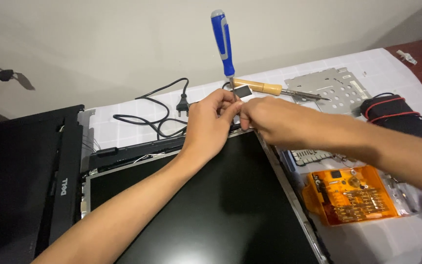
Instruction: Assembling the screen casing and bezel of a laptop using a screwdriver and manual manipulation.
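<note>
Bare laptop screen panel point(211, 205) lies nearest; at twelve o'clock, left hand point(210, 128) and right hand point(269, 120) pinch an upright blue screwdriver point(223, 46), grips clamped; hold it vertical

Two hands are counted: one left hand point(210, 124) and one right hand point(269, 120), both at the far edge of the panel. Two screwdrivers are counted: one blue-handled screwdriver point(222, 41), held upright, and one wooden-handled screwdriver point(262, 87), laid flat beyond the hands. One bare display panel point(221, 205) is counted at centre. One black bezel frame point(30, 171) is counted at left. One black power cable point(162, 110) is counted far left of the hands. One perforated metal plate point(330, 88) is counted far right. One orange-film circuit board point(352, 195) is counted near right. One black pouch point(396, 115), bound by red cord, is counted at right.
</note>
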